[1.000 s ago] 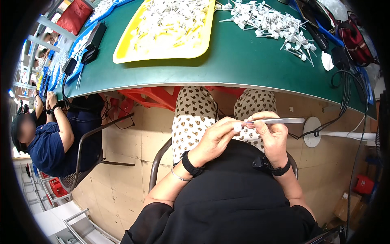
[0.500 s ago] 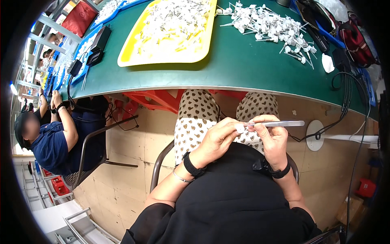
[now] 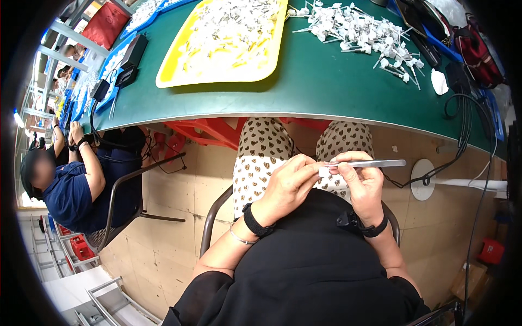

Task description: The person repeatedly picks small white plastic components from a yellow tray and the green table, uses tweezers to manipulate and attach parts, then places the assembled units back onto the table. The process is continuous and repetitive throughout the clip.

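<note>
Above my lap, my left hand (image 3: pixel 291 183) pinches a small white plastic part (image 3: pixel 324 171). My right hand (image 3: pixel 363 187) grips metal tweezers (image 3: pixel 375 163), their blunt end pointing right and their tips meeting the small part between both hands. Fingers cover most of the tips, so the exact contact cannot be made out. On the green table ahead, a yellow tray (image 3: pixel 217 82) holds a heap of small white and metallic pieces. Right of it lies a loose pile of white parts with thin stems (image 3: pixel 359 32).
A white scrap (image 3: pixel 439 82), black cables (image 3: pixel 462 125) and a dark red bag (image 3: pixel 478 54) are at the table's right. On the left, a black adapter box (image 3: pixel 133 51) lies near blue trays (image 3: pixel 111 98). A co-worker in dark blue (image 3: pixel 70 190) sits to the left.
Both hands stay together over my lap with only slight finger shifts. The small white part shows a little lower and turned. The tweezers have moved very slightly.
</note>
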The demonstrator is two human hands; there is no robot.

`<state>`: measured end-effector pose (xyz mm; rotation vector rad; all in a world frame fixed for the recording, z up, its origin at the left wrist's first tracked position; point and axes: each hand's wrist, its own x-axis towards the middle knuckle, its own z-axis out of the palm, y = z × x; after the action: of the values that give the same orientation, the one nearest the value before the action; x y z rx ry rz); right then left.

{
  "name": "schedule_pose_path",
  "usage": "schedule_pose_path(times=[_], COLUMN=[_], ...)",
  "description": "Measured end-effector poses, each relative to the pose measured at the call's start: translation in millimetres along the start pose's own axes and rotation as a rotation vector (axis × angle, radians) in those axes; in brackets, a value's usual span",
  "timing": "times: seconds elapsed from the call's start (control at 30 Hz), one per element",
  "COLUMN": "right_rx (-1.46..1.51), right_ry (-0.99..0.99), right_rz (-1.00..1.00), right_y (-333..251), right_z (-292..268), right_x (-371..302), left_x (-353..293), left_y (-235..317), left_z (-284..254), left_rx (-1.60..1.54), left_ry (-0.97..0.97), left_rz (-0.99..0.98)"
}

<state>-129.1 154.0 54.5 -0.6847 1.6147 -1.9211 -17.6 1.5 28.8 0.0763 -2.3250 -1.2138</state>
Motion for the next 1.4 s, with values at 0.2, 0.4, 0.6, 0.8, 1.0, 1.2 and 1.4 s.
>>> schedule_pose_path(times=[0.2,0.4,0.6,0.8,1.0,1.2,1.4], right_rx=[0.002,-0.001,0.0,-0.012,-0.134,-0.219,-0.29], right_ry=[0.0,-0.001,-0.004,0.002,-0.009,-0.017,-0.026], right_rz=[0.019,0.034,0.02,0.028,-0.117,-0.267,-0.313], right_y=[1.2,5.1,7.2,4.8,3.1,7.2,5.8], right_z=[1.3,0.0,-0.7,0.2,1.9,2.0,3.2], right_x=[-0.1,-0.6,-0.6,-0.5,-0.6,0.5,1.4], left_x=[3.1,4.6,5.0,6.0,-1.5,0.2,-0.1], left_y=[8.1,10.7,13.4,14.0,2.6,6.8,8.1], left_z=[-3.4,-6.3,-7.9,-7.9,-0.8,-1.3,-2.2], left_rx=[0.153,0.256,0.284,0.285,-0.068,-0.212,-0.192], left_ry=[-0.001,-0.002,-0.002,-0.009,-0.002,-0.036,-0.065], left_rz=[-0.01,0.008,-0.004,-0.022,-0.121,-0.178,-0.196])
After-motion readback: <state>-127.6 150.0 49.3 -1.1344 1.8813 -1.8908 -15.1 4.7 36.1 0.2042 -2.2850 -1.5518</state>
